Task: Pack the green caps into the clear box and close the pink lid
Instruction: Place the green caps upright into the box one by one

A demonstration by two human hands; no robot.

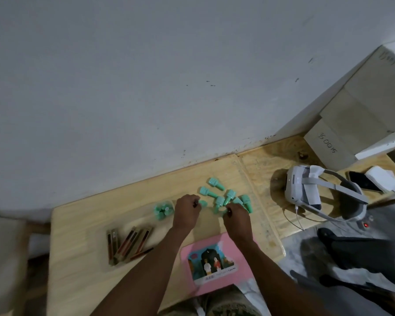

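1. Green plastic caps [228,197] lie loose in a scattered heap on the pale wooden desk [89,224], near its far edge by the white wall [146,87].
2. A small clear plastic box [163,209] stands on the desk just left of the hands. More green caps show inside it, though it is too blurred to count them.
3. The left hand [187,213] sits between the clear plastic box and the heap. Its grip is narrow, with the fingers curled, and it pinches one green cap [203,203] at the fingertips.
4. The right hand [236,221] reaches the near side of the heap with its fingers curled downward. A bit of green shows at the fingertips, but I cannot tell whether this grip holds a cap.
5. A flat pink lid [214,262] with a picture sticker lies at the near edge of the desk. It is partly under the right forearm and well apart from the box.
6. A bundle of brown sticks [128,244] lies left of the left forearm.
7. On the right stand a white headset [306,190], a dark phone [363,182] and stacked cardboard boxes [356,106].
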